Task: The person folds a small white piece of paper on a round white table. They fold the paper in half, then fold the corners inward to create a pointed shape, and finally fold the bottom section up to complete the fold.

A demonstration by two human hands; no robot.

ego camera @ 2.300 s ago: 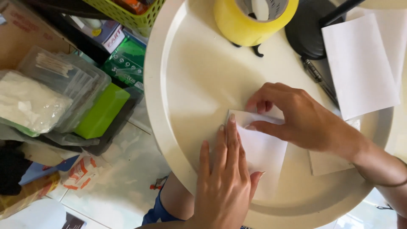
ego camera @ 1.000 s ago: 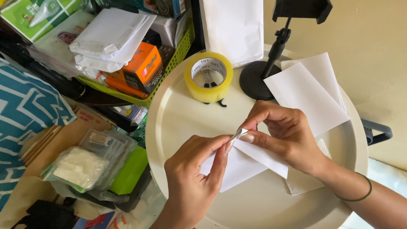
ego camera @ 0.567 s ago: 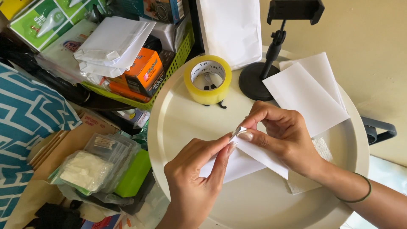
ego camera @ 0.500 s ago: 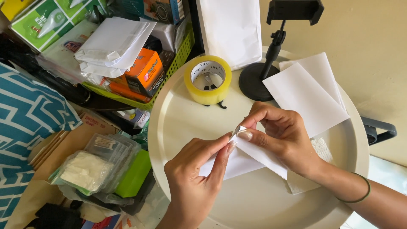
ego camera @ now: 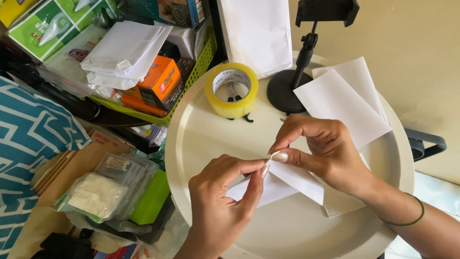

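Note:
Over a round cream tray table (ego camera: 215, 139), both my hands pinch the upper edge of a small white paper envelope (ego camera: 292, 181). My left hand (ego camera: 223, 199) grips it from below with thumb and forefinger. My right hand (ego camera: 326, 153) holds the same edge from the right, thumb on the paper, and the envelope is lifted a little above the table. Two larger white paper sheets (ego camera: 345, 98) lie on the table behind my right hand.
A roll of yellow tape (ego camera: 231, 89) and a black phone stand (ego camera: 299, 72) stand at the table's back. A green basket (ego camera: 158, 117) holds boxes and white envelopes at left. Plastic packets (ego camera: 108, 184) and a green box lie below left.
Earlier my hands pressed the envelope flat on the table. Now they hold its edge pinched and raised; over the last second they have hardly moved.

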